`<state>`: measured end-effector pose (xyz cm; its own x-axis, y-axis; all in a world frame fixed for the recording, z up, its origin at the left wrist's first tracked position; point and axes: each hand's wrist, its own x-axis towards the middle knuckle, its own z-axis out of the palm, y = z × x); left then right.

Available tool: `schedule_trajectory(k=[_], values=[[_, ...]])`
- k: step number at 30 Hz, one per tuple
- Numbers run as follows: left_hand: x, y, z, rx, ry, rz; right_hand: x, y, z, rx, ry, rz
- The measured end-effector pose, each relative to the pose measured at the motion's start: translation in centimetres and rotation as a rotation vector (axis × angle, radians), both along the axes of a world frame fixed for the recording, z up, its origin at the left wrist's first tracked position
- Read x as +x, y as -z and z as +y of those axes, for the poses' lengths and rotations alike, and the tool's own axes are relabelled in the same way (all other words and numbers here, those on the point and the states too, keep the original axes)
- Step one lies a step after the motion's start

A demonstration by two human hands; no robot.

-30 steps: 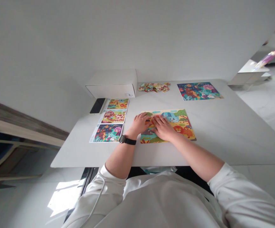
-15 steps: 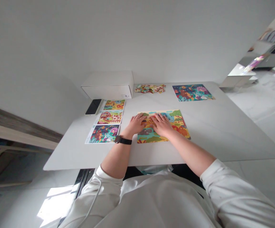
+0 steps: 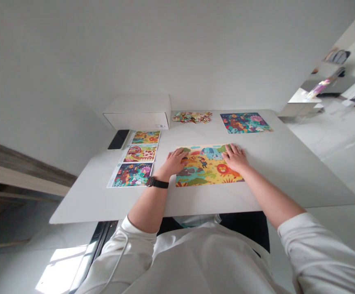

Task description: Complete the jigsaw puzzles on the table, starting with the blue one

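A jigsaw puzzle (image 3: 206,173) lies flat in front of me, its picture joined up with a lion, an elephant, a hippo and a small figure. My left hand (image 3: 175,161) rests along its left edge, fingers stretched out, with a dark watch (image 3: 157,182) on the wrist. Over the right edge lies my right hand (image 3: 236,158), flat with the fingers spread. Both hands touch the puzzle and neither grips anything. The corners under my palms are partly hidden.
A white box (image 3: 137,118) stands at the back left, beside a phone (image 3: 119,139). Three printed picture cards (image 3: 132,174) lie in a column on the left. Loose puzzle pieces (image 3: 192,117) are heaped at the back. Another puzzle (image 3: 245,123) lies at the back right of the table (image 3: 287,175).
My right hand has slid rightward from the puzzle's middle to its right edge, uncovering the centre of the picture. The left hand stays by the left edge. The view has shifted slightly.
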<state>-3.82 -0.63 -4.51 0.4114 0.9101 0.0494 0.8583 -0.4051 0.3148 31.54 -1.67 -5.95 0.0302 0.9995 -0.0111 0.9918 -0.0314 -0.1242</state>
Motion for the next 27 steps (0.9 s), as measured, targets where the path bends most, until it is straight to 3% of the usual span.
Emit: schedule_trajectory(k=[5,10,19,23,27], values=[[0.1,-0.3,0.0,0.021,0.027,-0.017,-0.1,0.0,-0.2,0.066,-0.005,-0.003],[0.8,-0.6,-0.4,0.017,0.17,0.005,0.0,0.0,-0.1,0.064,-0.017,0.004],[4.8,-0.9,-3.8,-0.005,0.271,0.137,-0.2,-0.4,-0.2,0.045,-0.023,0.023],[6.4,-1.5,-4.9,-0.073,0.414,0.075,-0.1,-0.5,-0.3,0.055,-0.037,0.044],[6.4,-2.3,-5.2,-0.161,0.524,-0.073,0.1,-0.3,-0.3,0.077,-0.056,0.079]])
